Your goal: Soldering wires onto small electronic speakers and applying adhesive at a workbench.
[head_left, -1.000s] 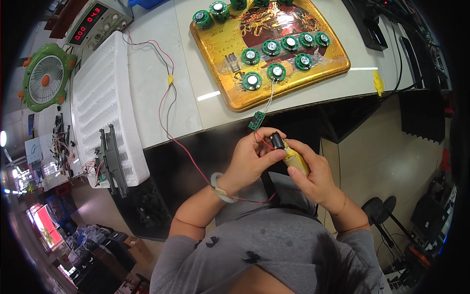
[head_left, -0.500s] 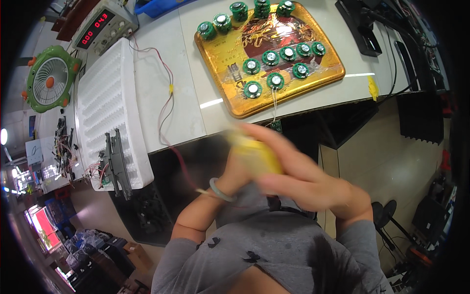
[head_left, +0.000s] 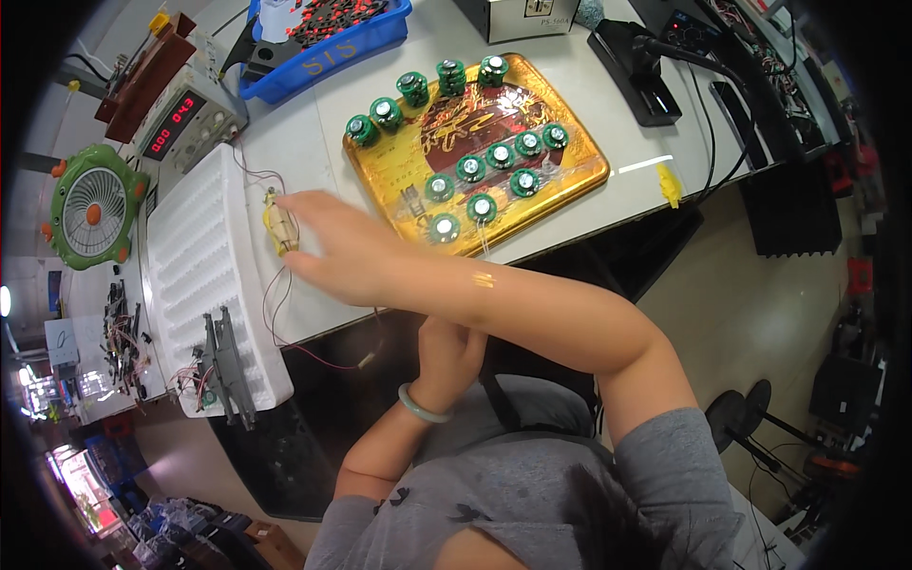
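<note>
My right hand (head_left: 337,249) reaches across to the left, over the table beside the white foam tray (head_left: 275,366). Between its thumb and fingers sits a small yellow object (head_left: 278,226) with dark bits on it; its exact kind is unclear. My left hand (head_left: 448,356), a pale bangle at its wrist, stays low by my body with its fingers curled in, partly behind my right forearm. Anything inside it is hidden. Round green-rimmed parts with silver centres (head_left: 483,208) stand on a gold tin tray (head_left: 399,180); thin white wires run down from one at the near edge.
A thin red wire (head_left: 328,363) hangs over the table edge, ending in a pale connector. Dark grey plastic parts (head_left: 226,370) lie on the foam tray. Around them are a power supply (head_left: 185,119), a green fan (head_left: 93,209), a blue bin (head_left: 332,57) and a black stand (head_left: 636,76).
My right hand has swung from in front of my body to the left, carrying the yellow object to the foam tray. My left hand stays low. The view has shifted, showing more of the table's back.
</note>
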Tool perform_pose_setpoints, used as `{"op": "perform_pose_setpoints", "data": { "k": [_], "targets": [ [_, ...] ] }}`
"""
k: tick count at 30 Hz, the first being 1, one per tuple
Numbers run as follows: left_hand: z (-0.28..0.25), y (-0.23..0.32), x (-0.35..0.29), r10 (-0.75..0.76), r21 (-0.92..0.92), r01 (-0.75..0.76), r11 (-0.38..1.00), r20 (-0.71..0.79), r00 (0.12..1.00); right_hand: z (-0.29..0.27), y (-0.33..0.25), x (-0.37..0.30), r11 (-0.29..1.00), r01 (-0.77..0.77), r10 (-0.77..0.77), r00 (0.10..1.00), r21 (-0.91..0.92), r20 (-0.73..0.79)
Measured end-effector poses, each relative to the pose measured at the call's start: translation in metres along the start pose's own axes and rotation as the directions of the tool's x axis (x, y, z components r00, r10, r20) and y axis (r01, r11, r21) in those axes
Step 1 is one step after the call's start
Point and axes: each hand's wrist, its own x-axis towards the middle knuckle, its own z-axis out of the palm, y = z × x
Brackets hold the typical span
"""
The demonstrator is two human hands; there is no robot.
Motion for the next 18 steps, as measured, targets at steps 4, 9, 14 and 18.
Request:
{"op": "perform_pose_setpoints", "data": {
  "k": [4,9,14,18],
  "targets": [
    [0.004,0.004,0.005,-0.187,-0.374,0.18,0.91,0.016,0.982,-0.11,0.005,-0.046,0.823,0.095,0.282,0.787,0.56,-0.548],
    [0.011,0.014,0.013,-0.179,-0.71,0.164,0.685,0.055,0.982,-0.277,0.082,-0.063,0.956,0.034,0.266,0.306,0.29,-0.914],
    [0.009,0.025,0.016,-0.159,-0.431,0.147,0.89,0.009,0.987,-0.327,0.107,-0.045,0.948,-0.316,0.235,0.625,0.033,-0.744],
    [0.005,0.034,0.024,-0.132,-0.22,0.139,0.966,0.045,0.99,-0.343,0.083,-0.067,0.918,-0.358,0.094,0.612,-0.169,-0.785]
  ]
}}
